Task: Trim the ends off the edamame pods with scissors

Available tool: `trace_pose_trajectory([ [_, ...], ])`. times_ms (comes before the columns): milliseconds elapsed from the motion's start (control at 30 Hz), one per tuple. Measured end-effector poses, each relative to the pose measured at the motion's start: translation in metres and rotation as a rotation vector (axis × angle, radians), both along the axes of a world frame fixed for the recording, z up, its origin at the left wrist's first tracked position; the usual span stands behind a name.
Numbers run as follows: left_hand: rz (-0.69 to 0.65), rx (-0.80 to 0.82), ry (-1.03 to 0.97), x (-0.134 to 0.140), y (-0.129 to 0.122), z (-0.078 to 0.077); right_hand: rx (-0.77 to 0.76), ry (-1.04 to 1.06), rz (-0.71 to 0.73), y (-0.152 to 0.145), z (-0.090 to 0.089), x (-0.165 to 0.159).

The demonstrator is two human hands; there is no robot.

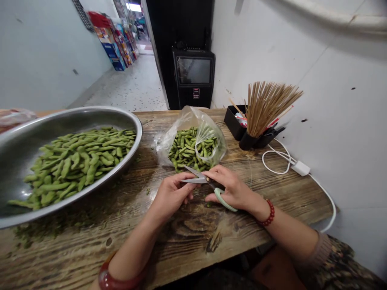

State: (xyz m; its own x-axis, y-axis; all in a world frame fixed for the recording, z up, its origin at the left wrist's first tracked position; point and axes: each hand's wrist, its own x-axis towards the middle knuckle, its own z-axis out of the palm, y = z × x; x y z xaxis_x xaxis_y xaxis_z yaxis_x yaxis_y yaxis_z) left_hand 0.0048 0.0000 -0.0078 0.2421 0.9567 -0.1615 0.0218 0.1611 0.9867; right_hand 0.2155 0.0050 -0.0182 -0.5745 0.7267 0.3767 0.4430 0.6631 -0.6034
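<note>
My right hand [228, 187] grips a pair of scissors [203, 179] with pale green handles, their blades parted and pointing left. The blades reach over the fingertips of my left hand [173, 193], which is closed in a pinch. Whatever lies between those fingers is hidden. Just beyond both hands sits a clear plastic bag [165, 147], open and full of green soybean pods [186, 145]. To the left stands a large metal basin [137, 129] with a heap of more green pods [81, 161] in it.
Trimmings [39, 231] lie scattered beside the basin on the wooden table [193, 249]. At the back right, a black holder [248, 141] carries many thin wooden skewers [266, 104]. A white cable [325, 191] loops near the wall. A black speaker-like box [195, 72] stands behind the table.
</note>
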Motion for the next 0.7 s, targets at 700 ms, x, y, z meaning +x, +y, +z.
trace_pose_trajectory([
  [700,-0.024,-0.041,-0.031,0.002,-0.0028,0.0033,0.051,-0.025,0.038,0.0013,-0.0037,-0.0019],
])
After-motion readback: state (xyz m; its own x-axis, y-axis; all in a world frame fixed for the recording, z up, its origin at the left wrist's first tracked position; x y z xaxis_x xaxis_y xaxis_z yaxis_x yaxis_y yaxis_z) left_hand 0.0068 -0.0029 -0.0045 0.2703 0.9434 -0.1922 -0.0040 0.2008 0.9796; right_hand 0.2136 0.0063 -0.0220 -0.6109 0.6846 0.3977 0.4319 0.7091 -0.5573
